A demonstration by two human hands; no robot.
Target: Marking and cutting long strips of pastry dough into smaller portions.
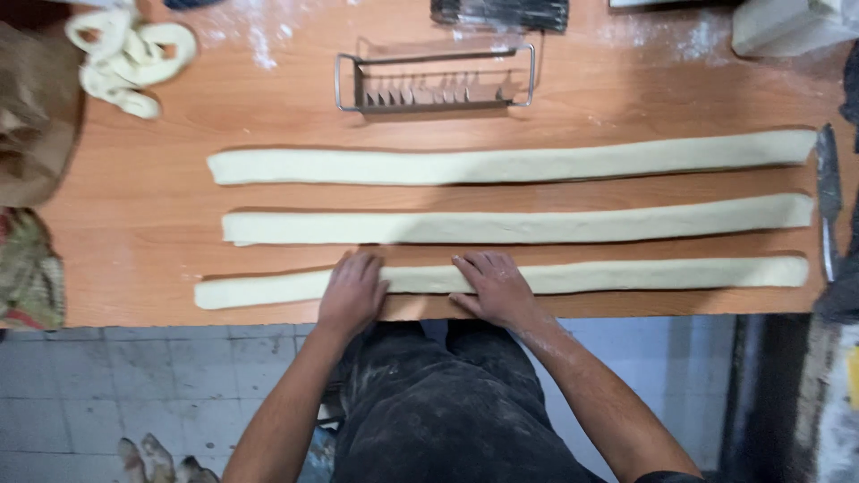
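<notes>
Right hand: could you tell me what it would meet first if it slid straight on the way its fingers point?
The right hand rests on the nearest dough strip, fingers pointing away across the table; it would probably meet the middle dough strip first.

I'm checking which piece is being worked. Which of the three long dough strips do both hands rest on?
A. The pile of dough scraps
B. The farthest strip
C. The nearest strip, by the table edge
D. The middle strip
C: the left hand and right hand both lie flat on the nearest dough strip, along the table edge.

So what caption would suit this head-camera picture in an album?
Both hands, left and right, press flat on the nearest of three long dough strips on a floured wooden table.
</notes>
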